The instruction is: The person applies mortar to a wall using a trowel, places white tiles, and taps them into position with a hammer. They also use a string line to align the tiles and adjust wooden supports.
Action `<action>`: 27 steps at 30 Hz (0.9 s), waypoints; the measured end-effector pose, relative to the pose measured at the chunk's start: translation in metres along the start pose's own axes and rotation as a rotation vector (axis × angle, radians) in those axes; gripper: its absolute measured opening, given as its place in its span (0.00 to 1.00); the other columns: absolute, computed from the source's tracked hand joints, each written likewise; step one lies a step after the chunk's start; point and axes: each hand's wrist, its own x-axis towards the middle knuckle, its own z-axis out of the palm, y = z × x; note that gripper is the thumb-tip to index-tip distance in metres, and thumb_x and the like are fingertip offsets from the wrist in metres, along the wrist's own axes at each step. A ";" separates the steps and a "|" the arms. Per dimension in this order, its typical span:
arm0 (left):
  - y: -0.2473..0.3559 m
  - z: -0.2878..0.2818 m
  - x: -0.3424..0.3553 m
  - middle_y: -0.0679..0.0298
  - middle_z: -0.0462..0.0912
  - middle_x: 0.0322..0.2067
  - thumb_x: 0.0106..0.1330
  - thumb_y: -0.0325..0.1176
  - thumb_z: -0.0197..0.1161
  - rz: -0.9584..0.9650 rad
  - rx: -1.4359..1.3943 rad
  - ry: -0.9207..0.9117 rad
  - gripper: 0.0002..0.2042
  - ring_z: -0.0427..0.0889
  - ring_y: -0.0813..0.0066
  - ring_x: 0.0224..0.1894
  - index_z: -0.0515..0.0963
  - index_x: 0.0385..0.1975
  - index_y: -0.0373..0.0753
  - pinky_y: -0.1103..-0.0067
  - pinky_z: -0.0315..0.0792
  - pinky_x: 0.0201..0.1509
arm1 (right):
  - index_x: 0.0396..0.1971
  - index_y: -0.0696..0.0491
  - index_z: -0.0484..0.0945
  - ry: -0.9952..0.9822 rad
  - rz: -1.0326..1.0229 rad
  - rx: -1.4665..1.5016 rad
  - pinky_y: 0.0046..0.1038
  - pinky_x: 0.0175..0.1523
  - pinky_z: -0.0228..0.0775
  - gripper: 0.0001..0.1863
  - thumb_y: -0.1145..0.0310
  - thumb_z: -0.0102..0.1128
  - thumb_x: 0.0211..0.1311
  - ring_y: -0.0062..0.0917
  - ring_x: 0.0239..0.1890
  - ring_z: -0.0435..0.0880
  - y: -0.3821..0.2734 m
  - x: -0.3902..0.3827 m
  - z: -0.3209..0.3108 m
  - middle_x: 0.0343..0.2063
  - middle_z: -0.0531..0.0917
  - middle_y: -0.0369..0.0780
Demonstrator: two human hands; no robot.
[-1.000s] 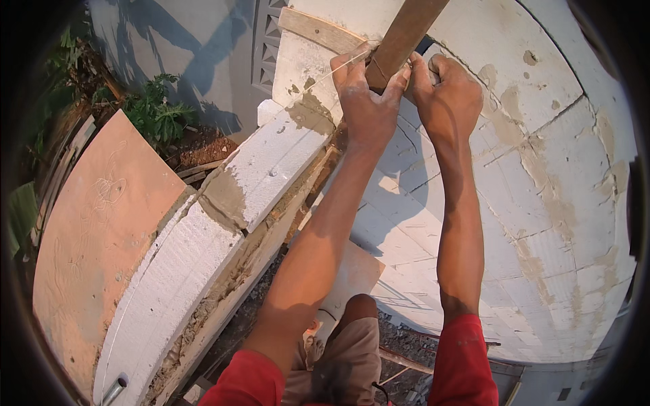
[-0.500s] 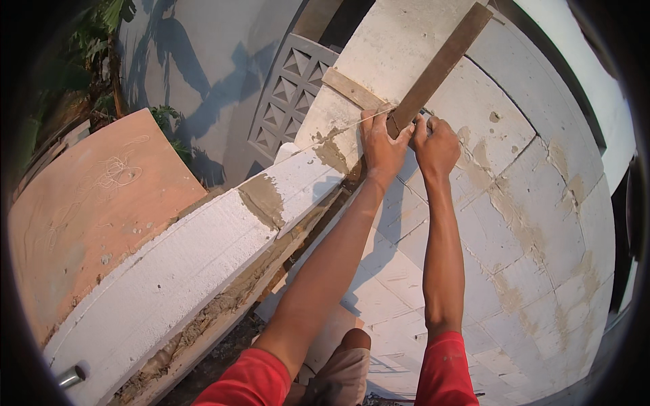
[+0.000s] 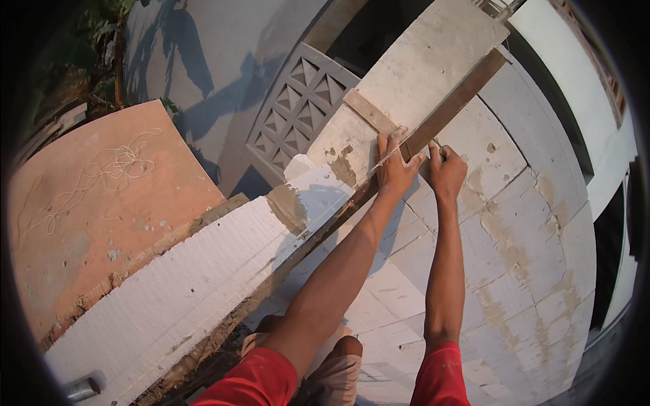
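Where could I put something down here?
The white wall top looks bare between the metal pipe and the grey mortar patch; so does the orange board right of the tangled string. It's crowded at the brown bar's lower end, by left hand and right hand.

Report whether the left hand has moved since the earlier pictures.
No: against the short wooden strip, the left hand shows no clear shift, staying by the strip's lower end.

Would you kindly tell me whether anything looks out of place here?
Yes: pale string lies in a loose tangle on the orange board at left, unwound and untidy; mortar is smeared unevenly across the block wall.
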 end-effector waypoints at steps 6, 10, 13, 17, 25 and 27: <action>-0.001 -0.001 0.002 0.54 0.68 0.48 0.52 0.33 0.77 0.020 -0.007 -0.002 0.32 0.69 0.49 0.52 0.76 0.60 0.50 0.58 0.65 0.59 | 0.23 0.59 0.80 0.077 -0.074 -0.015 0.41 0.31 0.70 0.21 0.54 0.64 0.64 0.46 0.22 0.79 0.000 -0.001 0.005 0.19 0.79 0.52; 0.001 -0.005 0.003 0.56 0.66 0.45 0.52 0.31 0.77 0.013 -0.003 -0.044 0.33 0.69 0.52 0.50 0.76 0.62 0.55 0.61 0.66 0.58 | 0.20 0.60 0.76 0.134 -0.083 -0.022 0.42 0.29 0.67 0.24 0.54 0.64 0.65 0.46 0.18 0.74 0.000 0.009 0.009 0.16 0.76 0.52; 0.002 -0.007 0.006 0.57 0.65 0.44 0.52 0.30 0.77 0.036 0.032 -0.070 0.34 0.69 0.54 0.49 0.76 0.62 0.58 0.63 0.67 0.57 | 0.20 0.61 0.76 0.109 -0.063 -0.042 0.42 0.30 0.67 0.25 0.53 0.62 0.65 0.47 0.19 0.74 -0.002 0.013 0.008 0.16 0.76 0.52; 0.007 -0.010 0.008 0.56 0.65 0.45 0.51 0.29 0.77 0.025 0.020 -0.087 0.35 0.69 0.54 0.50 0.75 0.63 0.58 0.62 0.68 0.57 | 0.33 0.55 0.86 -0.090 0.123 -0.102 0.44 0.40 0.75 0.19 0.52 0.61 0.65 0.49 0.32 0.85 -0.007 0.009 -0.005 0.26 0.85 0.53; 0.023 -0.020 0.006 0.54 0.65 0.50 0.54 0.28 0.75 -0.102 0.050 -0.146 0.36 0.69 0.49 0.55 0.72 0.65 0.59 0.60 0.66 0.64 | 0.38 0.52 0.86 -0.227 0.023 -0.198 0.44 0.44 0.74 0.18 0.53 0.58 0.66 0.49 0.35 0.85 -0.008 0.007 -0.043 0.30 0.85 0.53; 0.025 -0.021 0.007 0.54 0.65 0.50 0.54 0.27 0.75 -0.142 0.065 -0.167 0.36 0.69 0.49 0.56 0.71 0.65 0.59 0.59 0.66 0.64 | 0.37 0.52 0.86 -0.252 0.037 -0.201 0.44 0.44 0.74 0.18 0.53 0.58 0.65 0.50 0.35 0.85 -0.010 0.009 -0.044 0.29 0.85 0.53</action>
